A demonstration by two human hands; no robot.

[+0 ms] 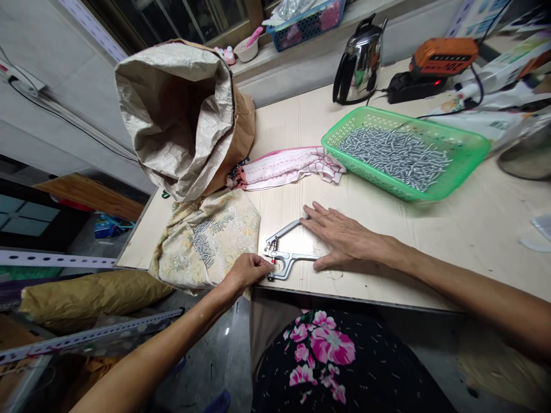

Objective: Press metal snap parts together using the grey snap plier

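Observation:
A pair of grey metal hand-press pliers (287,264) lies at the table's front edge, its handles spread and a spring and a red part showing near the jaw. My right hand (344,234) spans the handles from the right, with outstretched fingers over the upper one and the thumb at the lower. At the jaw, my left hand (251,269) is closed in a pinch; whatever sits between its fingertips is hidden. Small metal pieces (204,244) lie on a patterned cloth (236,215) left of the pliers. A green basket (365,180) holds many similar metal pieces.
An open paper sack (241,120) stands at the back left, near a pink-and-white cloth (288,168). Behind the basket are a steel kettle (364,60) and an orange battery (445,56) on a black charger (415,87). The table's front edge (365,301) runs close to my body.

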